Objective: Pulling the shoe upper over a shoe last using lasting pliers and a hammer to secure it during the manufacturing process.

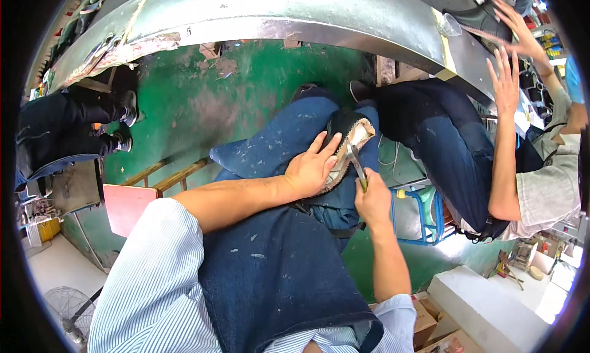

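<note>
A dark shoe (342, 121) lies bottom up across my lap, its pale underside (362, 131) ringed by a jagged edge. My left hand (312, 170) bears on the near part of the shoe and holds it, fingers stretched along its side and partly covering it. Closed in my right hand (373, 199) is a slim metal tool with a yellowish handle (362, 182). Its bright metal end (351, 151) points at the underside, against it or just above. Whether the tool is a knife or pincers is unclear. A blue apron (264, 273) covers my lap.
Ahead runs a long metal-edged workbench (276, 30). On my right sits a co-worker (541, 181) with both hands raised, near a blue-framed stool (424, 221). Another person's legs (74, 122) are at left, beyond a pink-topped wooden stool (129, 206). A fan (70, 313) stands lower left.
</note>
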### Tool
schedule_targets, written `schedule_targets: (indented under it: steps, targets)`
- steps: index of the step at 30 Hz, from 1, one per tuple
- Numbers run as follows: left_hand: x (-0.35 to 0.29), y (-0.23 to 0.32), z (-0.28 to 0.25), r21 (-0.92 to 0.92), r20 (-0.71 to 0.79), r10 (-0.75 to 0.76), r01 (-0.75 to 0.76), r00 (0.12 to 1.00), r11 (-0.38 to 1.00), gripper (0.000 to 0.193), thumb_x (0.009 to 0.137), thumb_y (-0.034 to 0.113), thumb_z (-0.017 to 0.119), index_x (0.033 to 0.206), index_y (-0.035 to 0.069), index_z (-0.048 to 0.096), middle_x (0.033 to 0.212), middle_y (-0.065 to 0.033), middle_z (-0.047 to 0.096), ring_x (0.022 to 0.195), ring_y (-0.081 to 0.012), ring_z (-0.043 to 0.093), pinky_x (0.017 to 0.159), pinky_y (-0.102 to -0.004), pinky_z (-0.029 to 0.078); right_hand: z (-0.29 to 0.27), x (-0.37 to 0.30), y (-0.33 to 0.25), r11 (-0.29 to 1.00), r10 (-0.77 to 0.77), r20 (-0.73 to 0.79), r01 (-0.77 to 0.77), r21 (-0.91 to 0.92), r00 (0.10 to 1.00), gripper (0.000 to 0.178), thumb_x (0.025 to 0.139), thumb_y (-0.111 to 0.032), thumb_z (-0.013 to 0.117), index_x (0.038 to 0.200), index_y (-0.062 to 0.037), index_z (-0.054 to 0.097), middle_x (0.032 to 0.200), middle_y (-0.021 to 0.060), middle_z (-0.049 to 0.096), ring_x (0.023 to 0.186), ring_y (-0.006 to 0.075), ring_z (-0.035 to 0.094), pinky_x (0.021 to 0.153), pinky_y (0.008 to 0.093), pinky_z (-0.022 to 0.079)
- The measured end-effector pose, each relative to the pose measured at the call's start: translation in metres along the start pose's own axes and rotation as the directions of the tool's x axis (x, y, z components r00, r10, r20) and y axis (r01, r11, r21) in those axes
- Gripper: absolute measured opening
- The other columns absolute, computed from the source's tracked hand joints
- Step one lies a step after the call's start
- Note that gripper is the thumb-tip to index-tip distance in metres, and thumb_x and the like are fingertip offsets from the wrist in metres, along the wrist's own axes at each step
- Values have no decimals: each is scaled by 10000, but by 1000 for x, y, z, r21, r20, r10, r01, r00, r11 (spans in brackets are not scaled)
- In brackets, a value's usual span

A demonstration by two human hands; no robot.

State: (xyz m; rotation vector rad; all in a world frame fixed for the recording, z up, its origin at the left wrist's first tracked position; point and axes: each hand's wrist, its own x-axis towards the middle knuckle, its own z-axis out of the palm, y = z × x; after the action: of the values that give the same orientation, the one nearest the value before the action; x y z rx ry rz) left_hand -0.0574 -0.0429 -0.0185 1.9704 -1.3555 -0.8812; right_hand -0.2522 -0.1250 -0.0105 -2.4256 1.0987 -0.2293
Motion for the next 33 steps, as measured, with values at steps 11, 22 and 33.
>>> schedule_targets:
  steps: [11,22,33]
  targets:
    - [20,4,-25,255,267,35,-106,963,961,571,988,289,472,1516,372,273,1461,-425,240,782,-522,656,690,-523,577,-76,26,0,856,241,560,-446,262,793,285,935,-247,606,1040,18,605,816,219,640,744,432,610,718,457,505]
    - [8,0,-41,180,489,86,-197,868,964,676,956,353,546,1547,210,251,1457,-469,181,1103,-541,572,980,-478,483,-30,39,-10,978,72,253,-118,171,965,349,993,-317,510,978,24,583,890,282,644,868,483,614,749,527,484]
    - [28,-23,-9,-455,164,-155,214,974,865,850,910,363,632,1506,-67,207,1499,-278,362,1376,-345,405,1125,-345,328,-25,-16,-20,788,273,360,-422,448,892,349,1015,-305,481,965,21,595,816,152,673,712,271,675,669,379,522]
